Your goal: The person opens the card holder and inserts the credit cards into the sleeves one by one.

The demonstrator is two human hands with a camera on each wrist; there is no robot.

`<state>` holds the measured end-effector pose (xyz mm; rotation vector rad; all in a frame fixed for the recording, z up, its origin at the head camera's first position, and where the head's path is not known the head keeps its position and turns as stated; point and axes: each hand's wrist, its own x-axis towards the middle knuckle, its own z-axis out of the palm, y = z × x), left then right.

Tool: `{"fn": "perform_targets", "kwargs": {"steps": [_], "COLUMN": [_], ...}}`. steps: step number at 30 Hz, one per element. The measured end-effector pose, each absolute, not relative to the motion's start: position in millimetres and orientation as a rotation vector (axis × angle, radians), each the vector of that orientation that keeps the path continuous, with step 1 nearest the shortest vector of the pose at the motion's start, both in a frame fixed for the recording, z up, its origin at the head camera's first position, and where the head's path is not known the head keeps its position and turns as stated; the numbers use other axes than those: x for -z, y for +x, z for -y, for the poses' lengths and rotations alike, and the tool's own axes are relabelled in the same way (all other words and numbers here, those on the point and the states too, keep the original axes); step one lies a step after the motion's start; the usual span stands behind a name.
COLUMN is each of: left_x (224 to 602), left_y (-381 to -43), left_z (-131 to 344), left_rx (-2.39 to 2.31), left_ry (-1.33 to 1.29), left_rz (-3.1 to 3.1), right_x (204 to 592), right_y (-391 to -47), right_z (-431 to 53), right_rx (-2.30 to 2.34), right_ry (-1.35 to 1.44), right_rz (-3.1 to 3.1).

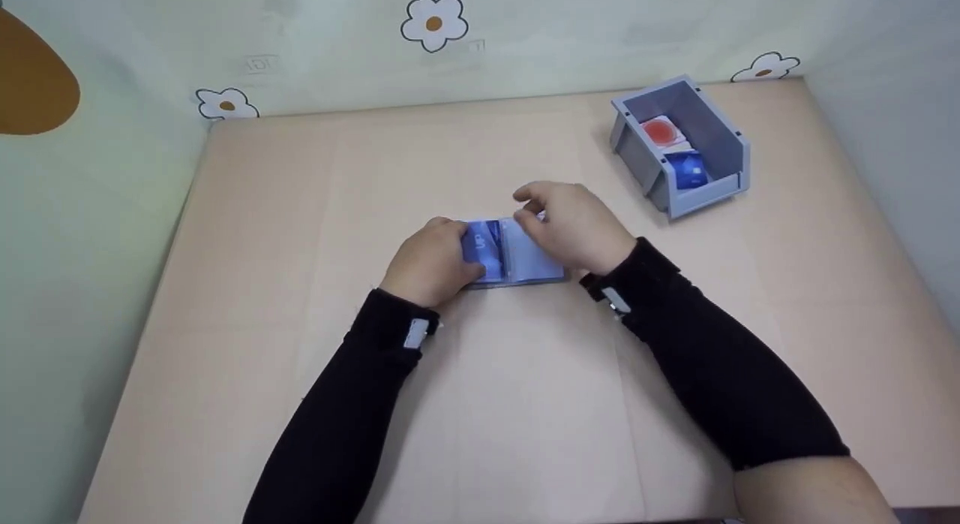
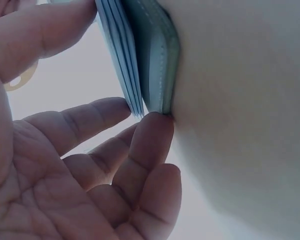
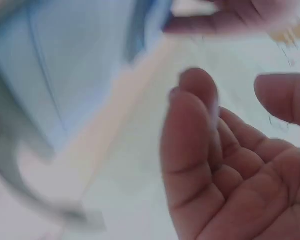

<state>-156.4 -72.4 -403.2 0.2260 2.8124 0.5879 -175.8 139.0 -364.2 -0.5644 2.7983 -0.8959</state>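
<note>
A small card holder (image 1: 534, 255) with clear sleeves lies spread on the table in the head view. A blue card (image 1: 484, 246) shows on its left side. My left hand (image 1: 426, 263) grips that side, thumb on top near the lower edge. In the left wrist view the holder's stacked sleeves and stitched grey-green cover (image 2: 165, 65) stand apart at the fingertips. My right hand (image 1: 581, 225) hovers over the right page with fingers bent loosely. In the right wrist view nothing sits between its thumb and fingers. A blurred grey-green strip (image 3: 20, 185) curves beside the sleeves there.
A grey open-fronted bin (image 1: 637, 164) stands at the back right of the table (image 1: 285, 209). Inside lie a blue card (image 1: 686, 170) and a white one with a red circle (image 1: 661, 131). Flower-printed walls (image 1: 330, 51) border the table's back and sides.
</note>
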Motion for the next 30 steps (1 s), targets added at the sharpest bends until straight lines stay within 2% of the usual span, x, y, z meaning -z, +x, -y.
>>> {"fn": "perform_targets", "kwargs": {"steps": [8,17,23,30], "left_x": [402,403,405,405], "left_y": [-158,-158,-157,-157], "left_z": [69,71,74,77], "left_rx": [-0.561,-0.553,-0.572,-0.582], "left_ry": [0.227,0.203,0.202,0.173], "left_rz": [-2.824,-2.846,-2.858,-2.855], "right_x": [333,333,345,360], "right_y": [-198,-239,-261,-273], "right_z": [-204,-282,-308,-303], "right_rx": [1.069,0.797,0.435,-0.007], "right_ry": [-0.266,-0.078,-0.157,-0.364], "right_rz": [-2.975,-3.031,-2.983,-2.937]}}
